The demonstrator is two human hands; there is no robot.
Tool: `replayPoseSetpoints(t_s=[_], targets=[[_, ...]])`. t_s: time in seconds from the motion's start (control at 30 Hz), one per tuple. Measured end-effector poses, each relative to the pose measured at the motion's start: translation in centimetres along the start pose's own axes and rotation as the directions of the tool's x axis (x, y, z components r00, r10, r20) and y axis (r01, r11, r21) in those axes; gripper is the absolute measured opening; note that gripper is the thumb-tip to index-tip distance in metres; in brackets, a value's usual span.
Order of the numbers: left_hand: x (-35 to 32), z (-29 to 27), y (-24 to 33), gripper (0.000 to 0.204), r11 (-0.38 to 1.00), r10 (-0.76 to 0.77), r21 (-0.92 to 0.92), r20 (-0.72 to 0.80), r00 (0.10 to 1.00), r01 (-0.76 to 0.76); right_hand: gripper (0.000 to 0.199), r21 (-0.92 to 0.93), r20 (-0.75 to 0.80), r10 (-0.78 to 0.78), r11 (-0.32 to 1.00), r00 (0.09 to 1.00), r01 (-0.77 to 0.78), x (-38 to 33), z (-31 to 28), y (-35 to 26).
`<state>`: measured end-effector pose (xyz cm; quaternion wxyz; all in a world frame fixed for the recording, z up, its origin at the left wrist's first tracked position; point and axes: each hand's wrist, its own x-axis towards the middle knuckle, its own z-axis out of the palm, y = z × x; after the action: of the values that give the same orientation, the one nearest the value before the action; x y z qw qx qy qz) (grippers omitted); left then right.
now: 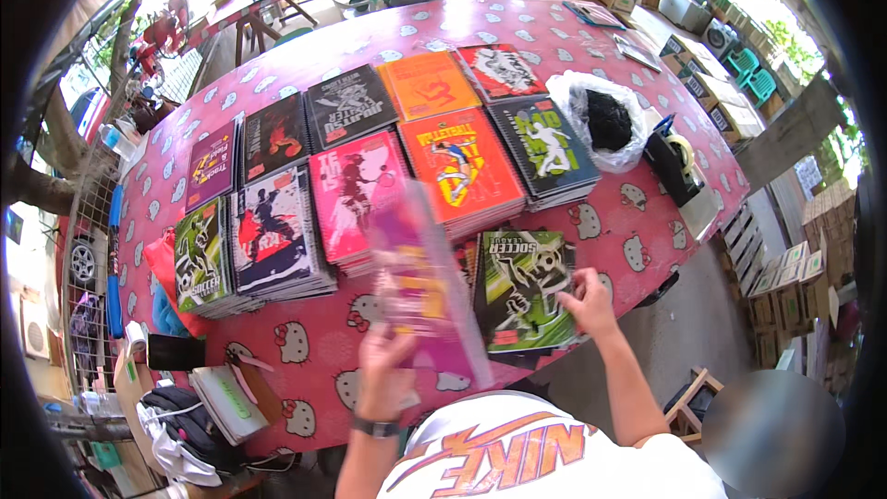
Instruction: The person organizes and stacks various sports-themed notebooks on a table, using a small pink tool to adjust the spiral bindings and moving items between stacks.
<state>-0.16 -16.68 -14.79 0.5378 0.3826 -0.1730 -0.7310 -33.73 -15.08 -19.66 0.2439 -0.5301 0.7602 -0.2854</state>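
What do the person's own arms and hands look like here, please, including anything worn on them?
Both forearms come in bare from the lower edge, with no gloves. The left hand has a dark wristwatch strapped around its wrist. The right hand shows nothing on its wrist or fingers. A short white sleeve of the printed T-shirt ends high on the right arm.

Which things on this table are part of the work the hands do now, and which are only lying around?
In hand:
- left hand holding a purple notebook, blurred
- right hand on the green soccer notebook
- stacks of spiral notebooks on the pink tablecloth

Lying about:
- tape dispenser
- plastic bag with something black inside
- backpack below the table
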Motion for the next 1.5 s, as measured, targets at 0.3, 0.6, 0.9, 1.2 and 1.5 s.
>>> replayPoseSetpoints(t_s=[0.3,0.6,0.9,1.2,1.5], targets=[[6.4,2.8,-11.5,0.089,0.487,0.293,0.827,0.148,0.945,-0.28,0.092,0.556,0.344,0.176,0.753,0.922,-0.351,2.3,-1.6,1.2],[-0.6,4.4,-14.4,0.062,0.97,0.039,0.24,0.003,0.999,-0.038,0.074,0.751,0.532,-0.38,0.624,0.757,-0.215,1.0,-1.3,3.8],[-0.6,2.7,-9.6,0.089,0.723,0.315,0.473,0.423,0.85,-0.503,0.083,0.774,0.159,-0.821,0.448,0.549,0.447,3.6,-5.4,-2.5],[3.6,5.4,-11.1,0.094,0.655,0.593,0.384,0.272,0.758,-0.65,0.083,0.87,0.248,-0.604,0.482,0.758,0.099,4.7,-0.5,-3.5],[1.1,5.4,-8.4,0.081,0.674,0.536,0.422,0.286,0.794,-0.607,0.089,0.917,0.218,-0.532,0.4,0.818,0.016,2.6,-0.8,-5.6]])
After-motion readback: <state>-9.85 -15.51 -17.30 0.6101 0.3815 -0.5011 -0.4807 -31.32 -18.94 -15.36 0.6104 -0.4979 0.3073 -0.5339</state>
